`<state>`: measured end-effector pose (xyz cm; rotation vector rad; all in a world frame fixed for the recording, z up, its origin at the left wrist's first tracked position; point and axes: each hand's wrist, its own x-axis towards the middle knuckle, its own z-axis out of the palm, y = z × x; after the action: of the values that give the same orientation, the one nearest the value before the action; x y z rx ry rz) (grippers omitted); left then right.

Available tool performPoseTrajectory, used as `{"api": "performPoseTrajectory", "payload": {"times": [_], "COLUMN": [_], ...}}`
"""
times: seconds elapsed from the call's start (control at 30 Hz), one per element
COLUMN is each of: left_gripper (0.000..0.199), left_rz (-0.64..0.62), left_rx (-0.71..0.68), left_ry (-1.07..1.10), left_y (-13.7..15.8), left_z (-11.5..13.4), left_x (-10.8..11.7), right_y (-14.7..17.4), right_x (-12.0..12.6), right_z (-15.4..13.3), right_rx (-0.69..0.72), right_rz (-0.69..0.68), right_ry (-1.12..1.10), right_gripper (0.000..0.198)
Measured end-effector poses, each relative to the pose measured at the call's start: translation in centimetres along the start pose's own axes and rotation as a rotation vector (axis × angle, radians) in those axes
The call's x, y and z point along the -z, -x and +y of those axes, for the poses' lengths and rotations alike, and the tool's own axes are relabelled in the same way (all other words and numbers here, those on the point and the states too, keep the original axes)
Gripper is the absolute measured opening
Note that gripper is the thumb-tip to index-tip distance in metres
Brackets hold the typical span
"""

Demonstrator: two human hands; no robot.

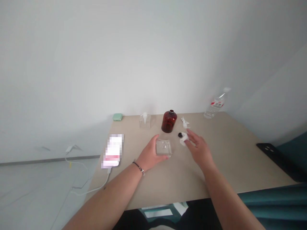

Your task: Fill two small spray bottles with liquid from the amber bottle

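Observation:
My left hand (149,154) is wrapped round the side of a clear, square glass container (163,148), which shows a small round opening or neck on top. Between the thumb and fingers of my right hand (198,149) is a small white piece (184,138), perhaps a crumpled tissue. A round black piece (180,135) shows at its left end; whether the two are joined, I cannot tell. Just beyond both hands a dark red-brown bottle (168,122) stands upright with its neck uncapped.
Along the wall are a green case (117,117), a clear box with a white nozzle (145,119), a white charger with cable (184,123) and a water bottle (215,103). A plugged-in phone (113,150) lies left. A black slab (279,159) lies at the table's right edge.

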<state>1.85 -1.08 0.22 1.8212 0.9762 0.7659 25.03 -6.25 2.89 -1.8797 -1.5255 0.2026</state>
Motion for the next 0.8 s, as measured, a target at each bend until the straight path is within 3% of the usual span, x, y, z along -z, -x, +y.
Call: {"api": "performPoseTrajectory", "payload": {"times": [0.07,0.17,0.27,0.4,0.53,0.6,0.7,0.8], "left_gripper": [0.101,0.100,0.100,0.100,0.099,0.095,0.091,0.091], "left_rz": [-0.011,-0.026,-0.025,-0.022,-0.065,-0.095,-0.110,-0.107], "left_rx": [0.004,-0.001,-0.015,-0.025,-0.051,-0.073,-0.096,-0.104], "left_ry": [0.000,-0.007,-0.008,0.001,0.005,0.007,0.013,0.019], "left_y": [0.0,0.0,0.0,-0.1,-0.1,0.0,0.0,-0.1], "left_z": [-0.1,-0.2,-0.3,-0.1,0.2,0.2,0.1,-0.3], "left_x": [0.1,0.1,0.0,0.1,0.8,1.1,1.5,1.4], "right_y": [-1.0,-1.7,-1.7,-2.5,-4.6,-5.6,-6.7,-7.6], "right_x": [1.6,3.5,4.3,3.4,0.9,-0.4,-1.4,-1.2], "right_z": [3.1,6.8,8.1,6.0,2.3,1.0,0.3,0.5], "right_rx": [-0.101,-0.134,-0.100,-0.058,0.070,0.055,0.000,0.012], "right_rz": [0.033,-0.042,-0.117,-0.076,-0.226,-0.302,-0.357,-0.320], "right_ry": [0.201,0.513,0.571,0.577,0.546,0.570,0.605,0.649], "right_gripper": [0.046,0.042,0.040,0.046,0.044,0.046,0.052,0.047]}}
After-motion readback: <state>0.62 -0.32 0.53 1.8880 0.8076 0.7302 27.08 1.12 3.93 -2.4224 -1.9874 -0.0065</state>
